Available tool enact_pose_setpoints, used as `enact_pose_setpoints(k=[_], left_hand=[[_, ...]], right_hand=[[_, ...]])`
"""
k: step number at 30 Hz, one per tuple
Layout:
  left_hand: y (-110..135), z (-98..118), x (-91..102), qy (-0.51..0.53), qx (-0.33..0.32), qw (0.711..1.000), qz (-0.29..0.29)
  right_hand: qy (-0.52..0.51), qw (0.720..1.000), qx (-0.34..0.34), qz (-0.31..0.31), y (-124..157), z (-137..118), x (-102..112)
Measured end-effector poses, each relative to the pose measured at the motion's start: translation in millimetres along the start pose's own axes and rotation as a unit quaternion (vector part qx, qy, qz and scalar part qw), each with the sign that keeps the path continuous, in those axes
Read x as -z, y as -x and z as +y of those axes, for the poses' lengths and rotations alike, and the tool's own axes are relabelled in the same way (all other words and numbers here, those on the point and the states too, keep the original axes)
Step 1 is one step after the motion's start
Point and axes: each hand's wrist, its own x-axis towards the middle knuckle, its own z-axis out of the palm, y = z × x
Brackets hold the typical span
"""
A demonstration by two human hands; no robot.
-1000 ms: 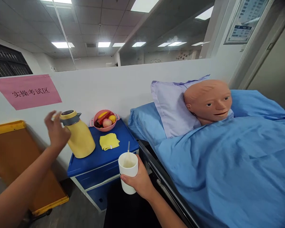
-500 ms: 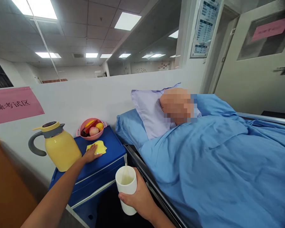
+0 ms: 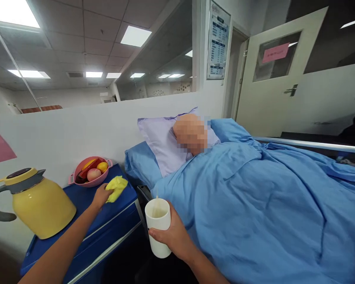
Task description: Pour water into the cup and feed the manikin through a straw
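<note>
A yellow cloth is pinched in my left hand, just above the blue top of the bedside cabinet. My right hand is wrapped round a white cup, held upright in front of the cabinet and beside the bed. A thin straw or stirrer sticks up from the cup, which has something pale inside. Behind my left hand sits a pink basket of fruit. To the left stands a large yellow thermos jug with a grey handle.
On the bed, a head with its face blurred rests on a lilac pillow, under a blue quilt. A metal rail runs along the bed's far side. A white wall stands behind, with a door at the right.
My left hand lay flat on the cloth; now it has gathered the cloth up and lifted it. My view has turned to the right. The cup stays in my right hand.
</note>
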Motion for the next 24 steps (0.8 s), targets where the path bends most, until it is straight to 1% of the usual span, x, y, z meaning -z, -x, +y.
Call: enact_pose_setpoints(k=[1,3,5,7,8,9,11,12,13,14,15,17,18,19,21,24], left_hand=[[5,13,-14.5,0.067,0.003,0.998,-0.018],[18,37,-44.4,0.196,0.007,0.979,-0.061],[35,58,-72.5,0.299,0.016,0.949,-0.097],[54,77,-97.6,0.369,0.030,0.921,-0.121],[64,85,-109.4,0.412,0.045,0.901,-0.131],[73,93,-120.8,0.461,0.062,0.874,-0.141],[89,104,-143.4,0.582,0.110,0.788,-0.170],[96,107,-154.6,0.626,0.130,0.745,-0.189],[103,108,-165.7,0.657,0.146,0.710,-0.209],[108,108,-176.7,0.674,0.151,0.687,-0.227],[113,106,-187.3,0.684,0.150,0.671,-0.242],[121,98,-207.2,0.694,0.144,0.657,-0.256],[125,93,-216.3,0.696,0.144,0.658,-0.252],[130,88,-224.8,0.692,0.150,0.664,-0.240],[137,79,-239.7,0.670,0.172,0.691,-0.209],[143,67,-255.5,0.629,0.200,0.729,-0.183]], right_hand=[[-0.003,1.000,0.005,0.010,-2,-3,8],[-0.001,0.999,0.012,0.030,-5,-10,26],[0.012,0.999,0.017,0.050,-9,-19,46],[0.031,0.997,0.025,0.069,-13,-30,70],[0.041,0.995,0.031,0.081,-16,-35,82],[0.049,0.994,0.036,0.095,-19,-40,95],[0.065,0.989,0.042,0.125,-26,-50,121],[0.073,0.986,0.043,0.141,-30,-55,134],[0.081,0.983,0.042,0.158,-34,-59,146],[0.089,0.980,0.039,0.174,-38,-62,158],[0.098,0.976,0.037,0.189,-43,-65,170],[0.117,0.969,0.030,0.215,-54,-67,192],[0.124,0.966,0.026,0.227,-59,-66,202],[0.127,0.962,0.024,0.240,-65,-64,211],[0.120,0.959,0.022,0.255,-76,-60,227],[0.092,0.966,0.022,0.242,-93,-52,243]])
